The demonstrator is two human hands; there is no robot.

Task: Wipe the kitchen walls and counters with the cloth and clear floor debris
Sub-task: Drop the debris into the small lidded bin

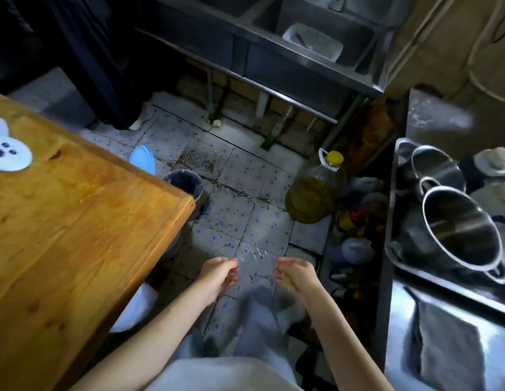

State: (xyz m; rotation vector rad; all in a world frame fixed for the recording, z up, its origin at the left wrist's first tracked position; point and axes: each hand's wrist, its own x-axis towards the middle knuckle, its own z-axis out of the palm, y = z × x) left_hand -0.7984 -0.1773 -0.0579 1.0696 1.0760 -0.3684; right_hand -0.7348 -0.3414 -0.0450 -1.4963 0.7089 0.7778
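Note:
Both hands are held out over the tiled floor [240, 176], stretching a clear, thin piece of plastic [255, 261] between them. My left hand [218, 273] pinches its left edge with curled fingers. My right hand [293, 273] pinches its right edge the same way. The plastic is see-through and blurred, so its exact shape is hard to tell. The floor tiles are white with blue dots and carry dark grime and crumbs along the joints. A grey cloth [448, 342] lies on the steel counter [414, 371] at lower right.
A wooden table [70, 227] fills the left. A small bin [186, 184] and a blue lid [142, 160] sit by its corner. A large oil jug [316, 190] stands on the floor. Steel pots [460, 230] fill a tray on the right. A steel sink [273, 43] lies ahead. Another person's dark clothing [99, 57] is at upper left.

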